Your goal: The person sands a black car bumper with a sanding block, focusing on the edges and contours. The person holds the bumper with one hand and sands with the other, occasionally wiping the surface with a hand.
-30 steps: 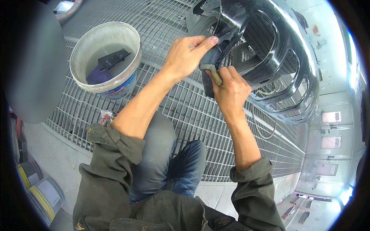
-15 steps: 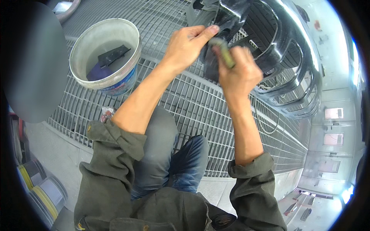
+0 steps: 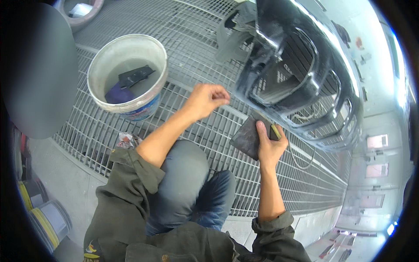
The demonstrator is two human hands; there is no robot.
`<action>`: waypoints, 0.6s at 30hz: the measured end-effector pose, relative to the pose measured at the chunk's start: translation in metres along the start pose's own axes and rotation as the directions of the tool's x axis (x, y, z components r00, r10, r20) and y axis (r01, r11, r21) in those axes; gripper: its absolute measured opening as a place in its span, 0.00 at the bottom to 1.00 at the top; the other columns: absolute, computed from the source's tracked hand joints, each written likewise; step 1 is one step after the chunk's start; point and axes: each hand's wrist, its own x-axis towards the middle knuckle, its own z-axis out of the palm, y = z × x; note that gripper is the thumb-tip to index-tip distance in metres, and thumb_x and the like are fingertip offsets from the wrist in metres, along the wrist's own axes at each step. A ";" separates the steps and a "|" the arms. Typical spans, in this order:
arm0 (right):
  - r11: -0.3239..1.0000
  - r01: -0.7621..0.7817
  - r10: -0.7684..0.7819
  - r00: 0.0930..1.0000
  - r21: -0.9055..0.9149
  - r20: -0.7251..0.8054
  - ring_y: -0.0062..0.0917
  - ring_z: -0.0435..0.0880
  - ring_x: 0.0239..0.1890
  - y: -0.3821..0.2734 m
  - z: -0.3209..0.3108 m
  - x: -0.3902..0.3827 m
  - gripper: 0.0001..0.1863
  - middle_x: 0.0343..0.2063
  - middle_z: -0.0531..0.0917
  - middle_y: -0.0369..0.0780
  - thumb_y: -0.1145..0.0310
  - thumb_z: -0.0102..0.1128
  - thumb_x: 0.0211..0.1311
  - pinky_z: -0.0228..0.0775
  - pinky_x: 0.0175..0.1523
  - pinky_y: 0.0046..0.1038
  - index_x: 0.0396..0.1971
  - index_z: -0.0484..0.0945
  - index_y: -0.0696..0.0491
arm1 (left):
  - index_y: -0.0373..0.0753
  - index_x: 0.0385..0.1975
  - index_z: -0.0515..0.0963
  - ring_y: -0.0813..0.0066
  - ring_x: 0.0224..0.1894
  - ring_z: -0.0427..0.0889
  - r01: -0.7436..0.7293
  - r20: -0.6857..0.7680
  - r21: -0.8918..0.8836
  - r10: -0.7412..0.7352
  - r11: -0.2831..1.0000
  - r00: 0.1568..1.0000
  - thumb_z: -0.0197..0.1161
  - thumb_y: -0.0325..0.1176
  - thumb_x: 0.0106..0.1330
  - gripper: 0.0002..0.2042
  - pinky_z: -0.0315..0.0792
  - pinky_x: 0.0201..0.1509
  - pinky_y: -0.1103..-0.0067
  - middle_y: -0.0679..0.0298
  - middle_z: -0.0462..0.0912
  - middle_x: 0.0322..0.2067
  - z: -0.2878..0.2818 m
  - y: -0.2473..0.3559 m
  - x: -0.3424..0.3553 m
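My right hand (image 3: 271, 146) grips a dark grey sheet, apparently sandpaper (image 3: 247, 139), together with a thin pad that has a yellow-green edge (image 3: 276, 132). Its thumb presses on the sheet, just below the near edge of a glossy black car bumper (image 3: 267, 47). Left of the bumper, my left hand (image 3: 206, 100) hovers over the floor grating with loosely curled fingers; nothing shows in it. Further left stands a white bucket (image 3: 91, 83) of murky water, where a black flat piece (image 3: 136, 76) and something purple (image 3: 118, 94) lie.
Metal grating (image 3: 198, 135) forms the floor beneath my knees. A crumpled wrapper (image 3: 126, 139) lies beside my left forearm. Cans with yellow bands (image 3: 50, 222) stand at the lower left. A thin hose (image 3: 301, 167) runs under the bumper. A grey curved part (image 3: 233, 39) sits behind it.
My left hand has come off the bumper and moved nearer to me. The right hand has moved down and away from the bumper's corner, the pad still in it. The bumper appears lower in view.
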 end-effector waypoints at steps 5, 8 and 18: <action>0.949 -0.151 0.098 0.976 0.277 0.195 0.15 0.75 0.39 0.003 0.031 -0.010 0.13 0.33 0.82 0.32 0.64 0.64 0.74 0.68 0.45 0.20 0.40 0.83 0.61 | 0.31 0.52 0.81 0.76 0.50 0.83 0.142 0.193 -0.369 -0.074 0.918 0.978 0.72 0.28 0.67 0.16 0.76 0.57 0.76 0.61 0.88 0.46 0.010 0.002 -0.041; 0.910 -0.164 0.051 0.956 0.380 0.290 0.18 0.79 0.43 -0.005 0.064 -0.013 0.17 0.41 0.83 0.36 0.67 0.66 0.71 0.71 0.49 0.22 0.53 0.78 0.60 | 0.30 0.53 0.80 0.77 0.49 0.82 0.054 0.086 -0.311 -0.029 0.949 0.996 0.76 0.28 0.61 0.21 0.74 0.57 0.77 0.62 0.86 0.45 -0.020 0.010 -0.055; 0.875 -0.389 0.235 0.862 0.288 0.450 0.17 0.84 0.37 0.088 0.040 -0.039 0.11 0.36 0.87 0.38 0.75 0.68 0.68 0.77 0.45 0.21 0.47 0.81 0.61 | 0.40 0.55 0.70 0.59 0.53 0.82 0.279 -0.037 0.732 -0.373 0.622 0.927 0.66 0.27 0.58 0.23 0.73 0.58 0.67 0.51 0.83 0.48 -0.251 -0.003 -0.040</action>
